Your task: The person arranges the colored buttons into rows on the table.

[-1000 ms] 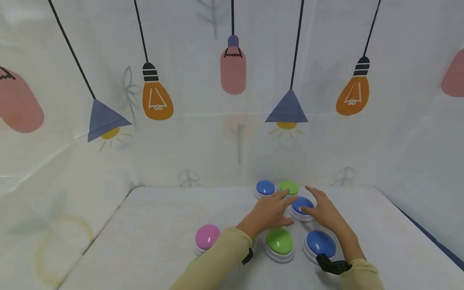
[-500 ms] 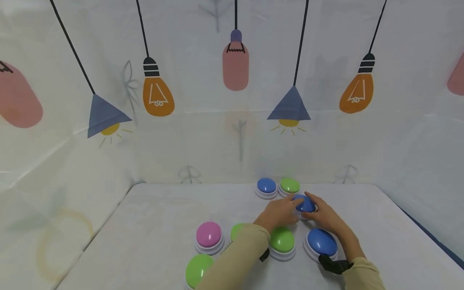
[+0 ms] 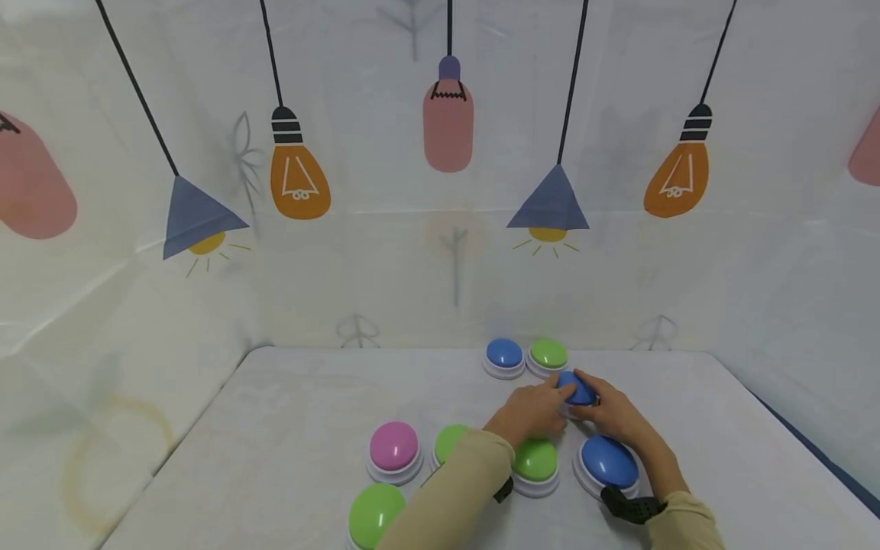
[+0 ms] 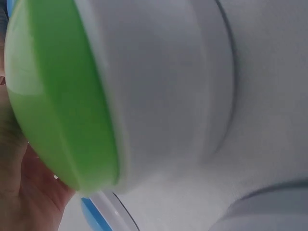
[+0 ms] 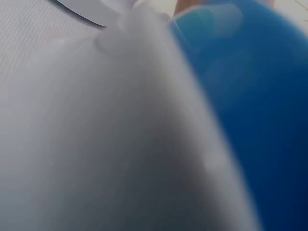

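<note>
Both hands hold a blue push button (image 3: 580, 388) with a white base, right of the table's middle in the head view. My left hand (image 3: 531, 412) grips its left side, and my right hand (image 3: 614, 409) curls its thumb and fingers round the right side. The hands hide part of its base. Just under the left wrist stands a green button (image 3: 536, 461), which fills much of the left wrist view. A larger blue button (image 3: 609, 462) lies below the right wrist; blue dome and white base, blurred, fill the right wrist view.
At the table's back edge stand another blue button (image 3: 504, 354) and a green button (image 3: 548, 354). Left of the left forearm are a pink button (image 3: 394, 446), a green button (image 3: 449, 441) and a nearer green button (image 3: 374, 516), the last two partly covered by the sleeve. A printed cloth (image 3: 385, 267) hangs behind.
My left hand has moved right and down from above the table onto the blue button. My right hand has closed in on its other side. Over the last half second little has moved.
</note>
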{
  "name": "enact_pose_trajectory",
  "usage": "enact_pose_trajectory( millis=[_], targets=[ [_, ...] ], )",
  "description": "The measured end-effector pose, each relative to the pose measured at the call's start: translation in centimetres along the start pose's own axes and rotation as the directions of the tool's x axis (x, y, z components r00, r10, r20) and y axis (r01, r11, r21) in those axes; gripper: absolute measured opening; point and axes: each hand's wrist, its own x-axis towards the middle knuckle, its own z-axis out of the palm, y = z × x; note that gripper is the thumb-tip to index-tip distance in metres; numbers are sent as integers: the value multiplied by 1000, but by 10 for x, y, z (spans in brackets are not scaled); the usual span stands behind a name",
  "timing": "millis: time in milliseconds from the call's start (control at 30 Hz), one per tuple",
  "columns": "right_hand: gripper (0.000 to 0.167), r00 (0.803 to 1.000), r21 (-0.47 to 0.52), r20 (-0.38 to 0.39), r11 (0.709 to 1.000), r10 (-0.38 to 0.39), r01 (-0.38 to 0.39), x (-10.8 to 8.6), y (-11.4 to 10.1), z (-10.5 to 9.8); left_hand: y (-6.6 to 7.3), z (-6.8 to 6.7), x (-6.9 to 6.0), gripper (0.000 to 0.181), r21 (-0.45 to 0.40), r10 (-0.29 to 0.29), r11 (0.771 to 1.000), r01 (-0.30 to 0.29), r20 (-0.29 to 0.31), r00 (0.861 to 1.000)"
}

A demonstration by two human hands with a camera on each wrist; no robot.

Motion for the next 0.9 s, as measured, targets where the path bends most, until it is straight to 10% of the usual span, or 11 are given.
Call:
enact_pose_trajectory(
  millis=[900],
  targets=[
    [75, 994, -29, -51, 995, -97, 95, -3, 1, -2, -2, -4, -10, 67, 66, 31, 997, -30, -11, 999]
  ],
)
